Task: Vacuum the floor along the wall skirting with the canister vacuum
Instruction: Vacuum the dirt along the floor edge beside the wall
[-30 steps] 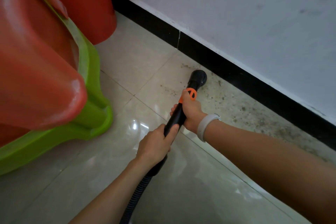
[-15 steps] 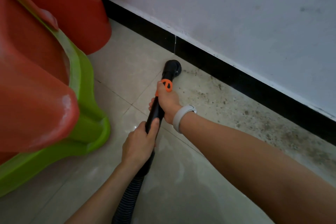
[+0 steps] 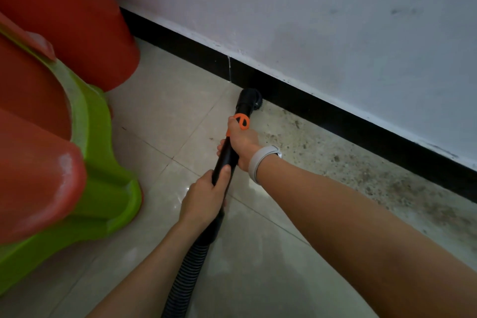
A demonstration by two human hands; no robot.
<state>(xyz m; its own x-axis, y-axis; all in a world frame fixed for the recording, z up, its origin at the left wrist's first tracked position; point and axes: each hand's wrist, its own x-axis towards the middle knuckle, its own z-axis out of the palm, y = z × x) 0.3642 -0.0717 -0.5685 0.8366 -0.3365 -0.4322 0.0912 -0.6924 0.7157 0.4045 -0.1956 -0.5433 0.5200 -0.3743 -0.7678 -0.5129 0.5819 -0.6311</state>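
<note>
Now two hands, left grip (image 3: 206, 197) and right grip (image 3: 241, 142), clasp one wand (image 3: 227, 152); nozzle (image 3: 249, 100) seemingly touching skirting (image 3: 335, 113).

Black vacuum nozzle (image 3: 248, 100) seemingly touching black skirting (image 3: 335, 116).

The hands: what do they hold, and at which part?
Both hold the vacuum wand. The right hand grips it just below the orange collar; the left hand grips lower, where the wand meets the hose.
</note>
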